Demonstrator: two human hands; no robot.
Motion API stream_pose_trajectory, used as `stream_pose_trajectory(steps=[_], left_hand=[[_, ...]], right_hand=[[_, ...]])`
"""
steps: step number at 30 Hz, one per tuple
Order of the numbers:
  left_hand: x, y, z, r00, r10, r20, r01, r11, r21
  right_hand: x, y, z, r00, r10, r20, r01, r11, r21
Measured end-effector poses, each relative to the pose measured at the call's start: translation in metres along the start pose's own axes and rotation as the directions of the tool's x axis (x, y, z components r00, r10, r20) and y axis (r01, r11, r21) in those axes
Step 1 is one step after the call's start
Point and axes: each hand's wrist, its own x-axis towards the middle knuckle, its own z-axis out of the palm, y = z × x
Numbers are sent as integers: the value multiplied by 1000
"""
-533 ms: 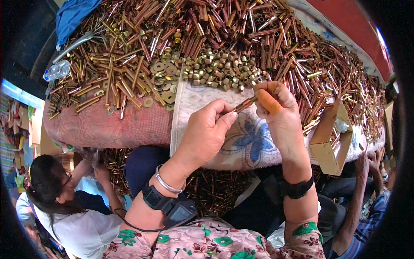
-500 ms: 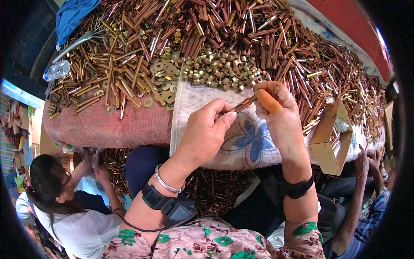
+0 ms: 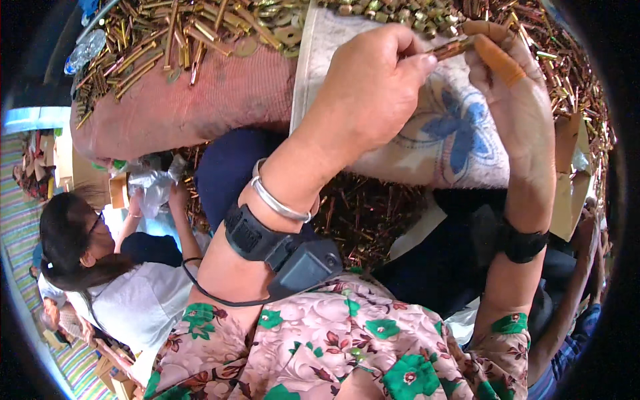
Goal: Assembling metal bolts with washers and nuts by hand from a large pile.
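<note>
A copper-coloured sleeve anchor bolt (image 3: pixel 451 50) lies nearly level between my two hands, above the white cloth with blue flower print (image 3: pixel 460 127). My left hand (image 3: pixel 373 93) is closed, pinching its near end between thumb and fingers. My right hand (image 3: pixel 520 107) curls round the far end, with orange covers (image 3: pixel 498 59) on its fingers. Whether a nut sits between those fingertips is hidden. Just beyond my hands, small brass-coloured hex nuts (image 3: pixel 417 15) are heaped on the cloth.
Flat washers (image 3: pixel 288 36) and long yellowish bolts (image 3: pixel 153 60) lie on the reddish cloth (image 3: pixel 200 100) at left, near a clear plastic bottle (image 3: pixel 85 52). A cardboard box (image 3: pixel 569 180) stands at right. A person in white (image 3: pixel 133 300) sits at left, handling a plastic bag (image 3: pixel 153 190).
The view has tipped downward, so the heaps, cloth and my hands appear differently placed. Both hands still hold the anchor bolt. The person at left now has the plastic bag more plainly in view.
</note>
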Motion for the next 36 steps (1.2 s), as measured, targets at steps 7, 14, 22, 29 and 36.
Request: stream_pose_trajectory(steps=[7, 14, 22, 29, 36], left_hand=[[-2, 23, -19, 939, -189, 289, 260, 937, -232], [-11, 31, -14, 986, -106, 125, 113, 993, -47], [-6, 23, -19, 974, -79, 211, 106, 987, -122], [-6, 5, -2, 997, 43, -60, -43, 999, 11], [-5, 0, -1, 994, 95, -54, -95, 995, 0]], right_hand=[[-9, -2, 22, 991, 12, -130, -46, 964, -263], [-4, 10, -14, 1000, -8, -14, 4, 973, -230], [-9, 1, 1, 996, 21, -88, -59, 890, -452], [-14, -2, 21, 984, -81, -161, 22, 941, -337], [-16, -1, 24, 991, -120, -66, 78, 890, -450]])
